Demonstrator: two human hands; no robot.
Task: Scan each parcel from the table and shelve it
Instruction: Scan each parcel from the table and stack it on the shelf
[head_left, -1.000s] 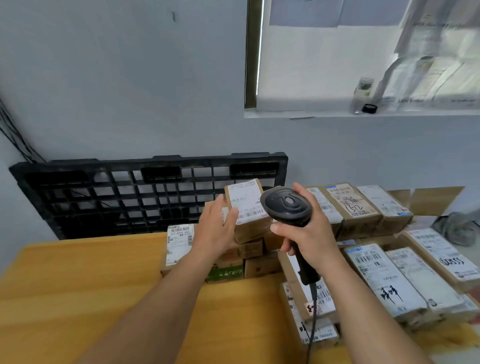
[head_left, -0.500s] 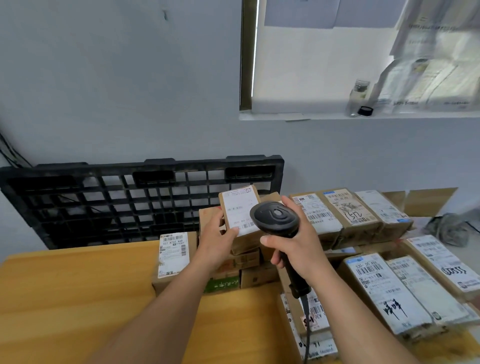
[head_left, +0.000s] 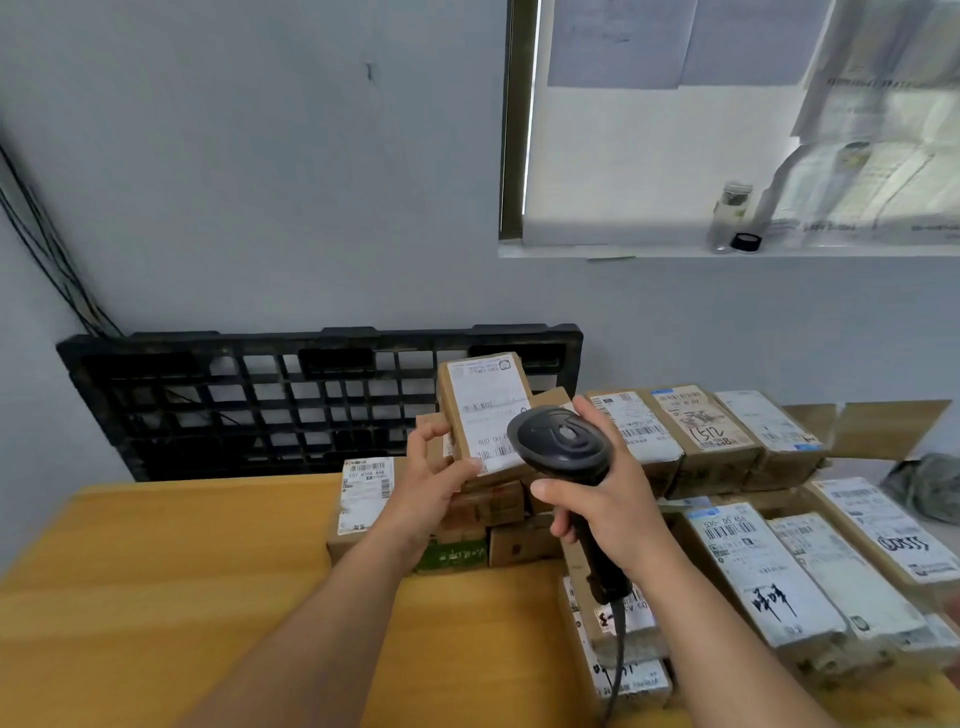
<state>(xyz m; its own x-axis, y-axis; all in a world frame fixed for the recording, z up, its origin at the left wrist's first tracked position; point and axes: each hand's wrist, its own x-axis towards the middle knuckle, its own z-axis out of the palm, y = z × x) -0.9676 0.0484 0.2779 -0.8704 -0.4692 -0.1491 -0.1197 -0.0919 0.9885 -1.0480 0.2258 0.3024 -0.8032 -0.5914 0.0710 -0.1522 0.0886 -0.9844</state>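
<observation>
A small parcel is held up to a handheld scanner above a wooden desk.
The cardboard parcel is gripped at its lower left edge by the left hand and raised above a stack of boxes, with its white label turned to the camera. The black scanner is clasped by its handle in the right hand — its head overlaps the parcel's lower right corner. More labelled parcels are piled on the desk's right side — a black pallet is propped against the wall behind.

we see the wooden table across the lower frame, with labelled parcels piled over its right half.
</observation>
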